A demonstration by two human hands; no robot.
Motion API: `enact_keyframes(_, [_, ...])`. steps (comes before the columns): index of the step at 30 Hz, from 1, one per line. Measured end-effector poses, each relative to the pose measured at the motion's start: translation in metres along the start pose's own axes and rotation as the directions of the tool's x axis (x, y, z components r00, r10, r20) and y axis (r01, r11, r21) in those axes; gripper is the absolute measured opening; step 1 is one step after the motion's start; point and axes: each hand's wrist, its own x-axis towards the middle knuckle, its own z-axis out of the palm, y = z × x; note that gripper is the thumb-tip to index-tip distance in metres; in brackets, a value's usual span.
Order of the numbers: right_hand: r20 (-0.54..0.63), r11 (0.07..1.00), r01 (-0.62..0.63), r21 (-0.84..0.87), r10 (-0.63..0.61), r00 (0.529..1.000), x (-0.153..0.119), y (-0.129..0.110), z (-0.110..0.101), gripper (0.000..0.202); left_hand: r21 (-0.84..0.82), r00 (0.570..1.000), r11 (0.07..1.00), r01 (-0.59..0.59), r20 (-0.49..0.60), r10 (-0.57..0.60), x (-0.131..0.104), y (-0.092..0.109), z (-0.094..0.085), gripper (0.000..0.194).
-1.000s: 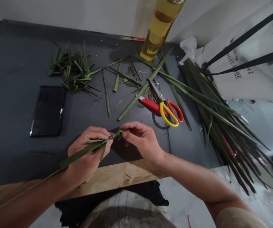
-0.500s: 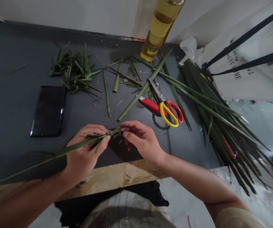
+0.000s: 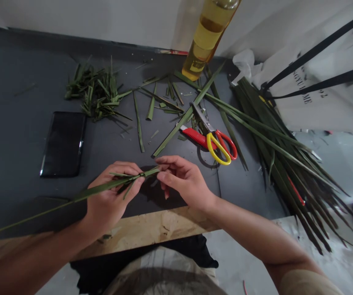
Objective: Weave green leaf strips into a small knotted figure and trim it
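Between my two hands is a small woven piece of green leaf strips [image 3: 126, 179], with short ends sticking out and one long strip trailing off to the lower left. My left hand [image 3: 110, 194] pinches it at the knot between thumb and fingers. The thumb and forefinger of my right hand [image 3: 184, 180] close on the strip ends at the piece's right tip; the other fingers curl loosely. Beyond my right hand lie scissors [image 3: 218, 147] with yellow and red handles, across a red utility knife [image 3: 196, 136].
A black phone [image 3: 62, 143] lies left, below a heap of folded leaf pieces [image 3: 98, 92]. Leaf scraps [image 3: 167, 102] scatter mid-table. A bottle of yellow liquid [image 3: 201, 45] stands at the back. Long leaves [image 3: 274, 155] and a white bag [image 3: 324, 90] are at right.
My right fingers have closed on the strip ends at the tip, which now look gathered together. My left hand stays almost in place.
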Motion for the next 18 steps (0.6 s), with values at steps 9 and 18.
enact_keyframes(9, [-0.107,0.996,-0.041,0.084,0.05,0.993,0.004,0.005,0.002,0.032,-0.048,0.999,0.998,0.049,0.026,-0.048,-0.005,-0.004,0.0,0.018])
enact_keyframes(18, [0.051,0.844,0.353,-0.403,-0.365,0.93,-0.007,0.004,-0.005,0.017,-0.214,0.967,0.946,0.245,0.128,-0.222,-0.004,-0.003,-0.002,0.014])
